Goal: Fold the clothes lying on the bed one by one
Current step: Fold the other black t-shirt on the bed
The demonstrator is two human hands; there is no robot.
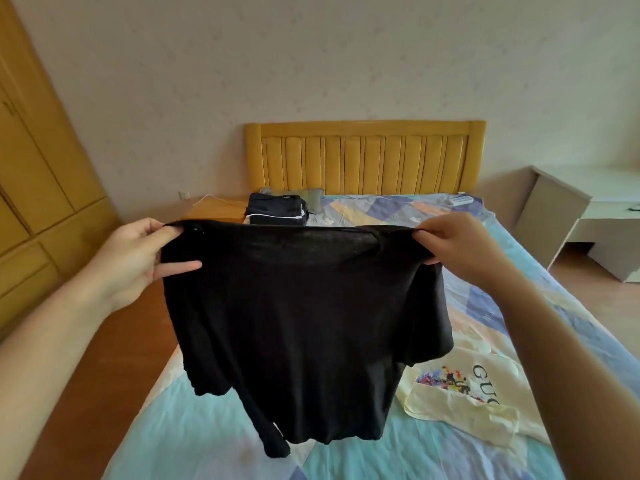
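Both hands, left [136,258] and right [460,251], pinch a black top [304,334] by its shoulders, fingers [431,233] curled on the cloth, hanging above the bed [194,431] near its foot edge.

You're holding up a plain black top [308,327], no pattern on it. The bed sheet [194,424] is pastel patchwork: light blue, lavender, peach and cream. Your cream tee [464,407] has a multicolour splatter print plus dark lettering. The folded pile [277,210] is dark navy with white stripes. Headboard [363,157] and wardrobe [41,150] are honey-yellow wood.
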